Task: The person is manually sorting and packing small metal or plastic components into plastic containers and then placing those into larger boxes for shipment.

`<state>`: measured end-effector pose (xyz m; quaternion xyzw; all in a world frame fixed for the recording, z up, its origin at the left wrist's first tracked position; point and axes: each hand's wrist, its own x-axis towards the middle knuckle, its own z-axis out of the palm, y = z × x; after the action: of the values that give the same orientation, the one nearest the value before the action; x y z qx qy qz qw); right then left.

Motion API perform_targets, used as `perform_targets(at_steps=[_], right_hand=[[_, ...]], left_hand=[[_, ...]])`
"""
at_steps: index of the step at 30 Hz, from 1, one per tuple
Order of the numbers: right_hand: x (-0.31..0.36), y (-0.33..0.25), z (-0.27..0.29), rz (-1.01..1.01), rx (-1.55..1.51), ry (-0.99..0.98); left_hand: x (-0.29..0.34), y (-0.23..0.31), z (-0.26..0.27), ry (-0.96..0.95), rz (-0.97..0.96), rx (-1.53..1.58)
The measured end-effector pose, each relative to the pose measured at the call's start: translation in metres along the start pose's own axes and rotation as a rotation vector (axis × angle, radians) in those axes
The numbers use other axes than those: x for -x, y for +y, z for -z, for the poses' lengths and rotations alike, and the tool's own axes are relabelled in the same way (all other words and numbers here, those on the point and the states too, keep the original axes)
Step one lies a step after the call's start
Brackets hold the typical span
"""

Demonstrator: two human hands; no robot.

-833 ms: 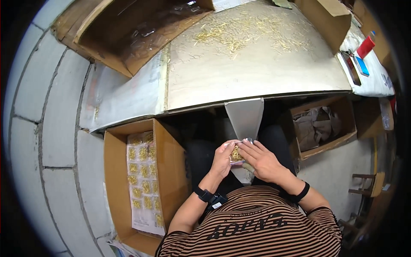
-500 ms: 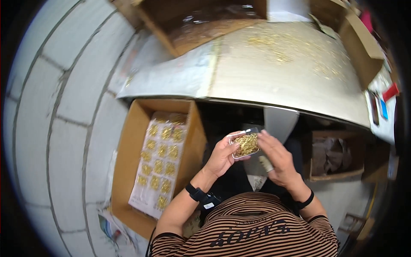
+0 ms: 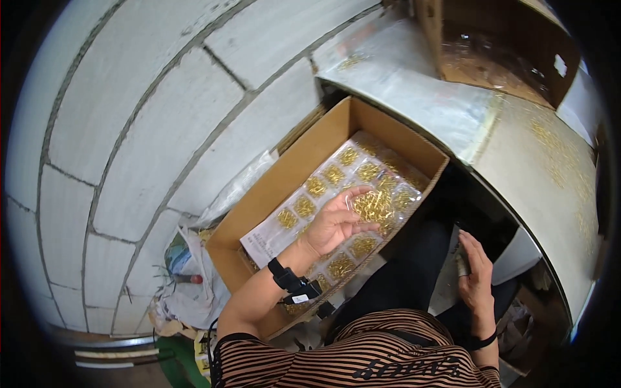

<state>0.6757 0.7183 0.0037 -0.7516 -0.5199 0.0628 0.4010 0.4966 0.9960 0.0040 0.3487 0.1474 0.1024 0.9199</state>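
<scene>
My left hand (image 3: 331,226) holds a small clear plastic box (image 3: 373,205) heaped with little gold-coloured metal pieces, thumb and fingers around its edges. It hovers over the large open cardboard carton (image 3: 272,178), in which rows of similar clear boxes of gold pieces (image 3: 333,173) lie on a printed white sheet (image 3: 262,244). Whether the held box touches those below, I cannot tell. Away to the right, beside my leg and under the table edge, my right hand (image 3: 476,271) is empty with fingers stretched out. A pale wrap covers one of its fingers.
A worktable (image 3: 517,139) on the right carries loose gold pieces (image 3: 559,155) and a tipped cardboard box (image 3: 504,58) with clear plastic inside. White block wall (image 3: 162,123) runs along the left. A plastic bag (image 3: 200,278) with odds and ends lies beside the carton.
My left hand has carried the box from in front of me to over the carton. The right hand has come off the box and dropped aside. The view has swung left.
</scene>
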Motion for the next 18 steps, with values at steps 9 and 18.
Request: perform_targets(at_steps=[9, 18], right_hand=[[-0.042, 0.003, -0.04, -0.065, -0.088, -0.139], [-0.06, 0.001, -0.061, -0.049, -0.083, -0.329]], left_hand=[[0.062, 0.049, 0.069, 0.407, -0.038, -0.153], [0.145, 0.013, 0.139, 0.929, 0.207, -0.225]])
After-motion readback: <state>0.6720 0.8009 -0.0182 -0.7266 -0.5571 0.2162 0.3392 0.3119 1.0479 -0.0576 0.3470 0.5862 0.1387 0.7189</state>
